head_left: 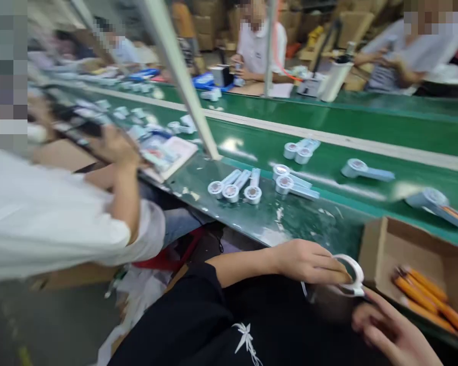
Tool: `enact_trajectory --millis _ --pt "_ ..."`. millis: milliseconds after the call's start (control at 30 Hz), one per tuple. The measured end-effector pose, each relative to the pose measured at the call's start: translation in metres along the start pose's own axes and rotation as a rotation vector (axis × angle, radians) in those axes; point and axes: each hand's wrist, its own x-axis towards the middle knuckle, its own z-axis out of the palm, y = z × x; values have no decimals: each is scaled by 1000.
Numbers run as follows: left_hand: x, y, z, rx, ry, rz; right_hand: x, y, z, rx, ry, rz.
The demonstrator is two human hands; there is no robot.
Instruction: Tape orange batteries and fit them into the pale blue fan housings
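Note:
My left hand [309, 262] is closed around a white ring-shaped part [356, 272], gripping its left side above my lap. A thin clear or white edge shows under that hand, too blurred to name. My right hand [393, 325] is just below and to the right. Its index finger reaches the lower edge of the ring, and the other fingers curl in, smeared by motion. Whatever they pinch is hidden. Nearest to both hands is an open cardboard box [374, 254] with several orange sticks [423, 292] in it.
Several light-blue round-headed pieces with handles [231, 192] lie along the green bench edge [313, 218], more on the green belt [244, 145]. A slanted metal post [183, 76] rises at the bench. A co-worker's white sleeve [61, 213] is close on the left; other people sit across.

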Motion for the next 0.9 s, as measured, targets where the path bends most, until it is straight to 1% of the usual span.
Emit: enact_trajectory --millis 67,100,133,167,200,233,267,300,333,367,400,433,467,500,533,600,633,667,700,733,800,900 --pt "4 -1 9 -122 112 191 -17 -15 8 24 -108 3" --pt "5 -4 14 -173 190 242 -20 -21 13 46 -164 -36" --pt "4 -7 18 -211 267 257 -21 -25 17 75 -219 -91" --pt "3 -11 22 -236 322 244 -21 -27 19 86 -279 -141" --pt "2 -16 25 -250 344 221 -22 -28 20 65 -334 -189" --pt "1 -20 28 -251 338 207 -23 -27 20 12 -382 -227" --pt "-1 -23 29 -241 315 197 -25 -26 17 -66 -410 -251" --pt "-2 -25 30 -224 292 186 -27 -23 10 -154 -392 -266" --pt "-3 -24 31 -203 277 168 -28 -19 0 -242 -310 -268" --pt "-3 -23 31 -179 269 144 -26 -13 -15 -326 -164 -254" --pt "-2 -21 32 -158 268 117 -22 -6 -32 -409 15 -219" --pt "-1 -19 33 -146 264 94 -14 3 -52 -496 201 -160" --pt "1 -17 34 -145 255 79 -2 13 -72 -600 359 -82" --pt "4 -15 36 -151 244 75 10 23 -90 -698 418 12" --pt "6 -14 37 -163 237 83 23 32 -105 -760 405 105" --pt "9 -11 41 -182 231 107 45 46 -123 -744 293 238" --pt "8 -10 43 -185 230 112 53 50 -128 -696 252 268" --pt "7 -10 46 -181 229 114 59 53 -130 -643 239 277" --pt "6 -11 49 -174 228 111 63 55 -131 -604 253 273" --pt "4 -13 53 -165 229 106 66 56 -132 -573 284 263" --pt "1 -18 60 -158 238 108 68 58 -133 -518 389 235" --pt "1 -23 68 -182 250 121 65 56 -132 -431 604 193"
